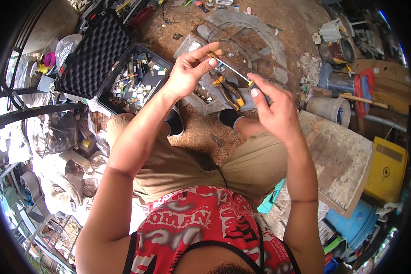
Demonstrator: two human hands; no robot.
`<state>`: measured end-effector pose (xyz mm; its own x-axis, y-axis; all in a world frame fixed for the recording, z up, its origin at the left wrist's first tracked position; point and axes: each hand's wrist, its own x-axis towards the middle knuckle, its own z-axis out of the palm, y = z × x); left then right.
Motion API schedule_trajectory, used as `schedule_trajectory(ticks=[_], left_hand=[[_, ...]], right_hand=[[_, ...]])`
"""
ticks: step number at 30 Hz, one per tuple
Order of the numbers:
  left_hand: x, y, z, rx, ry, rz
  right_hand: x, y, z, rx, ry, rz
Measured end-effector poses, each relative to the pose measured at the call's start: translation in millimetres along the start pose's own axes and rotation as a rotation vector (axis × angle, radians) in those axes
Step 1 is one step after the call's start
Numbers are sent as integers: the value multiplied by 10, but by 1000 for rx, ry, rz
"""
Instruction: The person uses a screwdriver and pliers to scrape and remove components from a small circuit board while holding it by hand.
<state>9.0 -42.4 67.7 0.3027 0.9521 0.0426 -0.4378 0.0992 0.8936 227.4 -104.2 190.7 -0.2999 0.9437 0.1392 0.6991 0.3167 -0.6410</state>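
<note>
My right hand [276, 107] is closed round the handle of a screwdriver [234, 69]. Its thin metal shaft points up and left toward my left hand [191, 69]. There, thumb and fingers pinch a small brownish piece [211, 54], too small to name, and the screwdriver's tip is at or very near it. Below the shaft, a pair of pliers [230, 93] with yellow-and-black handles lies on a grey ring-shaped frame [271, 45] on the ground.
An open black case [106, 98] with a foam-lined lid [90, 55] holds circuit boards and small parts at the left. To the right are a wooden board [335, 157], a yellow box [386, 169], a blue bucket [354, 219] and a grey bucket [340, 112]. Clutter lines the left side.
</note>
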Motion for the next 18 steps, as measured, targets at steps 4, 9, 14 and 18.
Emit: schedule_trajectory(ticks=[4, 9, 14, 18], left_hand=[[-6, -3, 30, 45, 18, 9], [-9, -9, 13, -76, 27, -22], [93, 234, -136, -306, 269, 24], [178, 295, -349, -417, 315, 95]], right_hand=[[156, -59, -216, 64, -136, 184], [319, -16, -334, 2, -260, 232], [183, 30, -223, 140, -193, 182], [6, 587, 136, 231, 77, 417]])
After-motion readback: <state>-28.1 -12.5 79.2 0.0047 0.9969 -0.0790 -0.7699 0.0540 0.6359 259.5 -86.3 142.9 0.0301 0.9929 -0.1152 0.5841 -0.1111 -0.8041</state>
